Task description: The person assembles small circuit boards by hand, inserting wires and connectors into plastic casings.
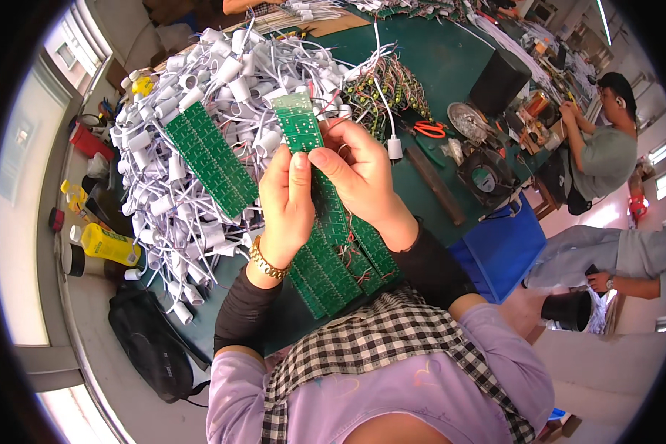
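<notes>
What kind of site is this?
Probably a small electronics assembly workshop, judging by the green circuit boards, the big heap of white wired parts on the green workbench, and the tangle of thin coloured wires.

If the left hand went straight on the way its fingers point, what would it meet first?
Past the green rectangular circuit board in its grip, the left hand would probably meet the heap of white plastic cylinders and cables first, though its height above them is unclear.

No lettering can be read — the label [130, 252] on the yellow bottle [105, 243] is too small.
</notes>
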A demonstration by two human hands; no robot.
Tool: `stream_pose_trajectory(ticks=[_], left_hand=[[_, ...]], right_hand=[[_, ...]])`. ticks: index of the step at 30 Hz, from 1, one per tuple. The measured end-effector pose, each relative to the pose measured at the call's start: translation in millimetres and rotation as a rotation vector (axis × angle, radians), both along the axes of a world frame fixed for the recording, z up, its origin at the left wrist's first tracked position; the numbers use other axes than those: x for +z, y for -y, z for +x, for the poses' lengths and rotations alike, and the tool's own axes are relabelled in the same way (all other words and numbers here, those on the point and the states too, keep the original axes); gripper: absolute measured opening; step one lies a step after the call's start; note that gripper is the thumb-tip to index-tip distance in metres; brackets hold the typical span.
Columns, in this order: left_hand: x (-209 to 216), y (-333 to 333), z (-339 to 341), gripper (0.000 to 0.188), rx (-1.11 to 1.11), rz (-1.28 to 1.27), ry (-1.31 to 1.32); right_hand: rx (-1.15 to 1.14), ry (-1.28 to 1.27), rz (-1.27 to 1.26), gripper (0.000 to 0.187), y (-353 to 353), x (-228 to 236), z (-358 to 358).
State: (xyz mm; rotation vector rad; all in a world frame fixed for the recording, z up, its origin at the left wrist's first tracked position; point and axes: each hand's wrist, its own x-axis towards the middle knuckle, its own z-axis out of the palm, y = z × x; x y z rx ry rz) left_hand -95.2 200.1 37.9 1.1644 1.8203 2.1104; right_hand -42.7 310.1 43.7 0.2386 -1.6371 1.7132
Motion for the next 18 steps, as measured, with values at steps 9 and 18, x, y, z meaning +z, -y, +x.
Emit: stream_pose_trajectory(ticks=[9,18], left_hand=[[5.3,4.3,-17.5,0.015,0.147,0.123,-0.069],[22.5,23.9,-38.0,0.027,0.213,0.293,0.407]], right_hand=[[-0.055,0.025,-0.128,0.021,18.9,-3.9,-1.2],[0.028,-0.09,-0.115,0.014,-18.8,20.0,26.1]])
